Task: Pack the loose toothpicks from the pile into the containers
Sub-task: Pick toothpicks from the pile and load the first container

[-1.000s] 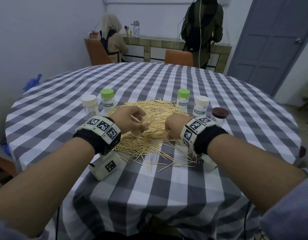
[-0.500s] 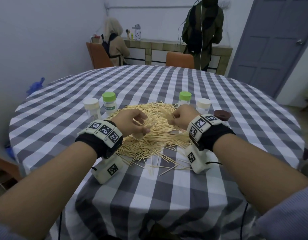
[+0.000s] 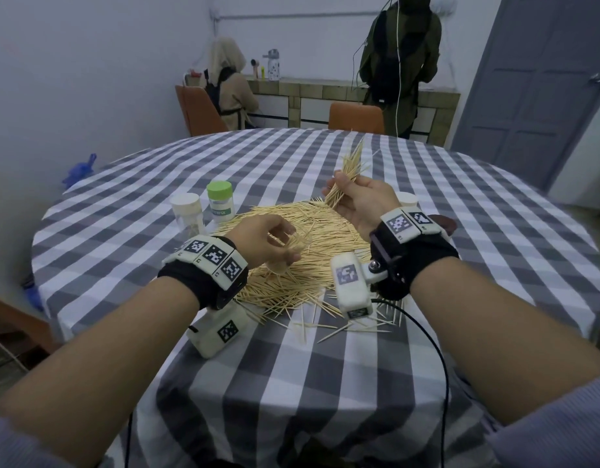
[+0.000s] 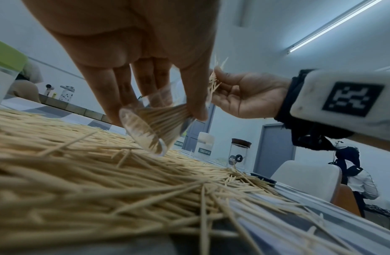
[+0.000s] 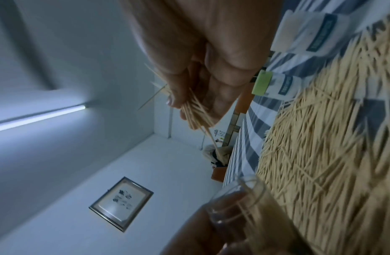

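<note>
Between your right thumb and fingertips [image 5: 178, 96] sits a fanned bundle of toothpicks [image 3: 347, 173], pinched near its lower end with the points splaying upward, away from the palm. Your right hand [image 3: 362, 204] is raised clear of the pile [image 3: 302, 265], palm turned toward you. Below and to the left of that pinch, your left hand [image 3: 268, 241] curls around a small clear container [image 4: 150, 127], tilted so its open mouth faces the right hand; some toothpicks already lie inside it, and its base hovers just above the pile. Beyond both sets of fingers, the loose pile spreads over the checked tablecloth [image 3: 291, 383], with stray picks scattered at its near edge. Farther out stand capped containers: a white-lidded one [image 3: 187, 214] and a green-lidded one [image 3: 220, 202] past the left fingers, and a dark-lidded jar [image 4: 238, 153] past the right wrist. Step in hand, as judged: carrying a gathered bundle to the held container. The next move likely calls for squaring the bundle so the picks run parallel, then aiming its ends at the mouth; splayed picks may snag the rim.
</note>
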